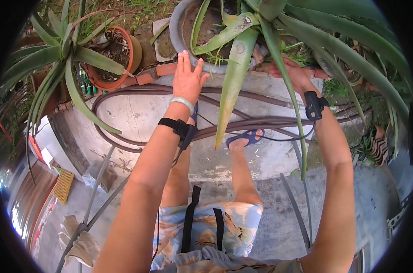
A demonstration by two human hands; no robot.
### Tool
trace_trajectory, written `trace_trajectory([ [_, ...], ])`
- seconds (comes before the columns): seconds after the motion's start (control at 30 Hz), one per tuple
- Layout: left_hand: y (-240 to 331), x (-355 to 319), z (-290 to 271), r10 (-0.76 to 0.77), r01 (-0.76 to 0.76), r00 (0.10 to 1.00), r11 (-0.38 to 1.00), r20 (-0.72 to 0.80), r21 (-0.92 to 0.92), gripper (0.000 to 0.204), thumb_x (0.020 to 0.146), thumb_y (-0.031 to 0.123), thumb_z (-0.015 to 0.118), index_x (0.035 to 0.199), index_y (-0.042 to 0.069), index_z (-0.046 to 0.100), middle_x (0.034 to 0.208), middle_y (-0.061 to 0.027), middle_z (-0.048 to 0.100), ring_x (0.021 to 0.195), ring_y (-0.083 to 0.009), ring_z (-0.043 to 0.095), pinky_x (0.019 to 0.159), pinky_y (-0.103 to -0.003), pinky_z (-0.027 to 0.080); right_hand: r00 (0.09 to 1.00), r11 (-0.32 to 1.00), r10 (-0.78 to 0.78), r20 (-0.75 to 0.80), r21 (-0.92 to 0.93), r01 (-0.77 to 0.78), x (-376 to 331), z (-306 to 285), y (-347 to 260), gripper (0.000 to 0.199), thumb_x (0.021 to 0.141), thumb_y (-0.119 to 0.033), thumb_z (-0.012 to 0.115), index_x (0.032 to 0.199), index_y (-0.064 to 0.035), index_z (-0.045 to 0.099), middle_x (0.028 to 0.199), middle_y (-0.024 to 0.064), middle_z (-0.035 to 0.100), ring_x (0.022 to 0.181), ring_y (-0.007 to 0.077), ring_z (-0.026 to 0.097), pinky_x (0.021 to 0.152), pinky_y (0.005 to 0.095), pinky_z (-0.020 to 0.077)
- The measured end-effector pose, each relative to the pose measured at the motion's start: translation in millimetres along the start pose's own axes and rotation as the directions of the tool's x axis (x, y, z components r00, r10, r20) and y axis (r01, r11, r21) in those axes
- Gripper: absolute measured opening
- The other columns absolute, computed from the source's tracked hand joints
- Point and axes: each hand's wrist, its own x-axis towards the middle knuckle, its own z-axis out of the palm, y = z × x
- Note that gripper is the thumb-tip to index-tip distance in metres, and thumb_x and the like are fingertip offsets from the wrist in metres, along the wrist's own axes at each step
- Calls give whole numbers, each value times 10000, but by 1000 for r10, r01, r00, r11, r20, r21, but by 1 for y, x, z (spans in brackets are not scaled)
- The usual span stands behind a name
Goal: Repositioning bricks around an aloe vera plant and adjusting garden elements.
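While the grey pot of long green aloe leaves sat on the concrete ledge, the left hand lay flat against its rim, fingers spread; the right hand reached under leaves, grip hidden; brown hoses crossed the ledge behind

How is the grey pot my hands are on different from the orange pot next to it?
The grey pot is bigger and sits upright; the orange pot is smaller and tipped toward the side. The left hand lies flat against the grey pot's rim and the right hand reaches its other side among the leaves; no hand touches the orange pot. Both are round, stand on the concrete ledge and hold spiky green aloe plants.
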Motion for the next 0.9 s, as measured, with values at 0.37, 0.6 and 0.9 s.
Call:
trace_trajectory([
  [0.37,1,0,6,-36,29,993,998,-115,-62,378,781,262,674,1134,142,610,1365,-255,365,1258,-396,376,973,-401,402,984,997,-2,-180,-77,-12,23,19,-5,237,890,-223,597,935,7,633,769,88,665,624,133,634,569,225,531],
  [0.6,1,0,9,-44,32,990,996,-134,-87,345,794,249,666,1117,140,617,1370,-252,361,1266,-391,370,967,-401,407,986,998,-56,-156,-28,53,22,28,5,252,822,-279,687,864,-35,637,737,70,657,585,123,615,528,224,509],
  [0.9,-10,-5,12,-73,51,985,989,-159,-137,358,778,226,681,1117,135,613,1387,-248,338,1275,-395,358,980,-410,397,980,991,-127,-152,16,131,20,50,8,188,840,-226,664,885,-54,604,742,49,631,634,136,630,565,234,523],
])
